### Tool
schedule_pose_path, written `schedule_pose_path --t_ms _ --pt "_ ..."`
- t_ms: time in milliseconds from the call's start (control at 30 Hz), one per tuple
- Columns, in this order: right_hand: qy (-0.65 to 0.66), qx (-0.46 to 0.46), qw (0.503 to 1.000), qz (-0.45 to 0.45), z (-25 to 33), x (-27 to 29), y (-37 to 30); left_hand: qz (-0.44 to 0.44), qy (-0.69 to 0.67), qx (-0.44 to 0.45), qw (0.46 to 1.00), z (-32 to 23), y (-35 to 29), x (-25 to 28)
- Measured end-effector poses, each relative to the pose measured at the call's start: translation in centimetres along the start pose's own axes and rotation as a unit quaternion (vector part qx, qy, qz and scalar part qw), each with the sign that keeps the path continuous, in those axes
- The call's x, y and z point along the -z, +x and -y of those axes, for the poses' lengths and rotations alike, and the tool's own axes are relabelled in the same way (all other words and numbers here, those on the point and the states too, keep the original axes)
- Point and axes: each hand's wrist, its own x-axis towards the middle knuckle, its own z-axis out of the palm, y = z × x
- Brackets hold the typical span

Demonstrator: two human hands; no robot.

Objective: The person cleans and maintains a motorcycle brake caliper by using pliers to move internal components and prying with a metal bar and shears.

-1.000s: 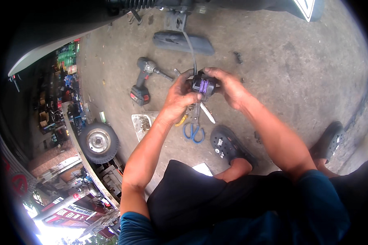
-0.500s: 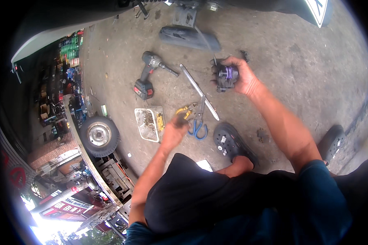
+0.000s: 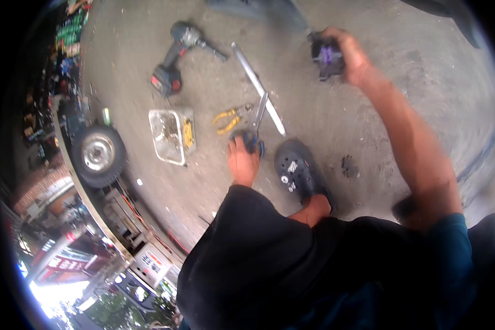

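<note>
Two hands work apart. Left hand (image 3: 242,159) reaches down to the concrete floor (image 3: 368,110), fingers closed on blue-handled scissors (image 3: 257,125) (blades point up-right, away from the person, long axis nearly upright in view). Right hand (image 3: 349,55), arm stretched fwd, grips a dark purple part (image 3: 327,55) held above the floor; its axis can't be told. Yellow pliers (image 3: 228,118) lie just left of the scissors.

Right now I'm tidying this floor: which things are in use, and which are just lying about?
In use:
left hand on blue-handled scissors
right hand holding dark purple part

Lying about:
cordless drill
yellow pliers
metal bar
clear tray
</note>
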Motion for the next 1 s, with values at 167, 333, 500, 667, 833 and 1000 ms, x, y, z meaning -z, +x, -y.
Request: schedule_pose_path --t_ms 167,333,500,667,833,1000 --pt "-0.048 0.021 0.998 -0.018 0.7 1.5 0.6 -0.044 -0.044 -0.07 0.996 3.4 0.6 -1.1" --pt "-0.027 0.023 0.999 -0.024 -0.2 0.7 0.7 -0.23 -0.028 -0.009 0.973 3.9 0.4 0.2" --pt "-0.004 0.051 0.998 -0.02 -1.4 -0.9 0.5 -0.042 -0.159 0.081 0.983 -5.6 1.9 -0.3" --pt "0.053 0.099 0.993 -0.024 -3.0 -1.3 1.0 0.023 -0.061 0.075 0.995 -9.1 4.7 -1.1" --pt "0.044 0.114 0.993 -0.008 -3.8 -2.0 1.4 0.083 -0.092 0.109 0.986 -7.5 6.4 -1.0" --pt "0.049 0.121 0.991 0.026 -4.0 -1.1 2.5 0.08 -0.4 0.24 0.881 -4.9 5.3 0.7"
